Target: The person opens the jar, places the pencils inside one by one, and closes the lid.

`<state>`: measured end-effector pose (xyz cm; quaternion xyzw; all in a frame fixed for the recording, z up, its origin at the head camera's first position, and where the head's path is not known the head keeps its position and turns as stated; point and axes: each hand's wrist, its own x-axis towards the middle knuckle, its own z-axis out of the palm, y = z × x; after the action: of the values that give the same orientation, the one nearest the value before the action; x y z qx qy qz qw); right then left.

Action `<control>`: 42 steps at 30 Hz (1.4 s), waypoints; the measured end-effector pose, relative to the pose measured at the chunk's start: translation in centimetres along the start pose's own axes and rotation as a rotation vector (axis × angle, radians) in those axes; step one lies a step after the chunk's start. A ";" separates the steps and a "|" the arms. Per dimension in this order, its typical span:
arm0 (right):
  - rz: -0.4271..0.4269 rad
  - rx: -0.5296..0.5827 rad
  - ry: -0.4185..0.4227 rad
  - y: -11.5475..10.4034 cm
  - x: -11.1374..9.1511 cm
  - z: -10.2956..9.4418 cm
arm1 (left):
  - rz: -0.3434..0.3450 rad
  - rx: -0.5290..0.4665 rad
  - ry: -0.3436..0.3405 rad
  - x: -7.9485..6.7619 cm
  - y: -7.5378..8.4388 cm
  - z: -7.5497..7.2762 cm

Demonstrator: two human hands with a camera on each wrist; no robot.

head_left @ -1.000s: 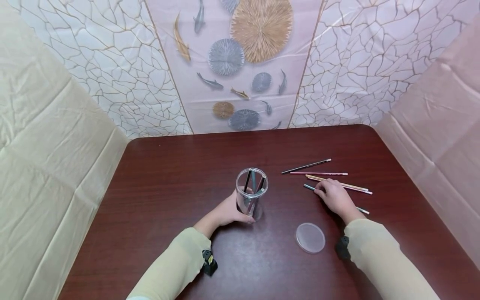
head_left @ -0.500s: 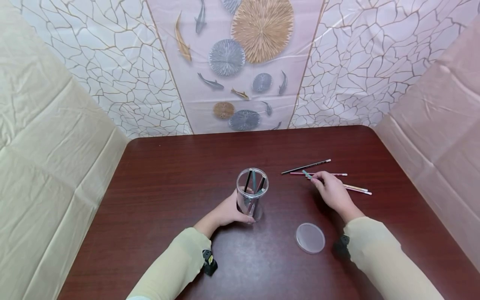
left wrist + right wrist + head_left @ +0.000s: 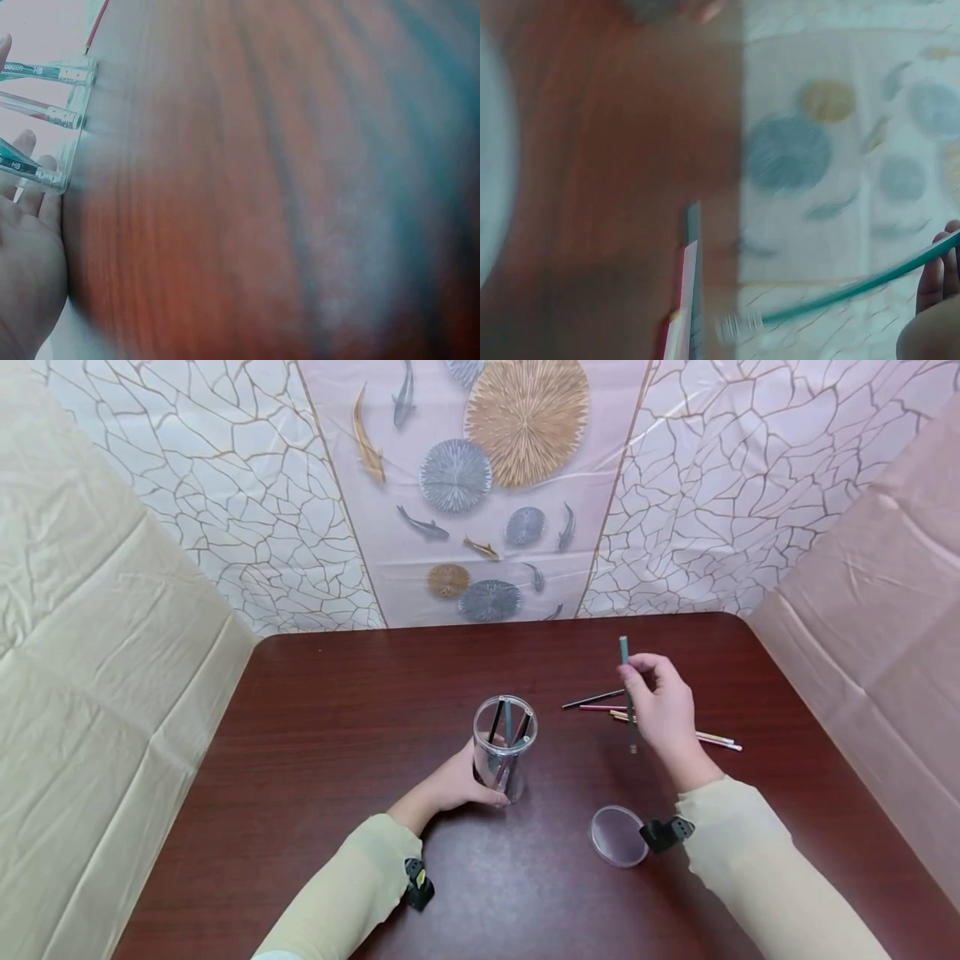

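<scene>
In the head view my left hand (image 3: 453, 781) holds a clear plastic cup (image 3: 517, 787) upright on the table, its fingers wrapped round the side. Several pencils (image 3: 508, 722) lean inside the cup; their silver-banded ends also show in the left wrist view, beside the left palm (image 3: 30, 270). To the right, my right hand (image 3: 663, 710) pinches a green pencil (image 3: 624, 650) between thumb and fingers, nearly vertical and above the table. The right wrist view shows this green pencil (image 3: 855, 289) slanting from the fingertips, with a silver band at its far end.
Behind the right hand lie a dark pencil (image 3: 588, 701), a red pencil (image 3: 596, 707) and light-coloured pencils (image 3: 716, 741), partly hidden. A clear round lid (image 3: 617, 837) lies flat near the right wrist camera (image 3: 666, 833). Fabric walls surround the brown table (image 3: 360, 693).
My right hand has picked up the green pencil from the table, raised it and turned it from lying flat to nearly vertical. The left hand and cup stay where they were.
</scene>
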<state>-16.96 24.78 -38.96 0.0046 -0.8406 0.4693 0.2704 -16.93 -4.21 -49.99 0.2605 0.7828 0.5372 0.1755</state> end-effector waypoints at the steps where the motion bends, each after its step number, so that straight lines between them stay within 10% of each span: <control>1: 0.017 0.056 0.018 -0.6 0.1 0.0 | 0.003 0.002 -0.003 0.0 0.0 0.0; 18: -0.020 1.146 0.152 -8.3 0.2 0.4 | 0.013 -0.014 -0.005 0.1 -0.1 0.0; 33: 0.037 1.320 0.174 -10.0 0.0 0.4 | 0.030 -0.041 -0.016 0.1 0.2 0.0; 42: -0.022 1.193 0.101 -9.5 -1.5 1.7 | 0.022 -0.030 -0.019 0.0 0.2 0.0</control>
<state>-14.00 17.71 -32.88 0.1419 -0.4181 0.8571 0.2655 -16.93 -4.17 -49.79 0.2718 0.7698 0.5484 0.1810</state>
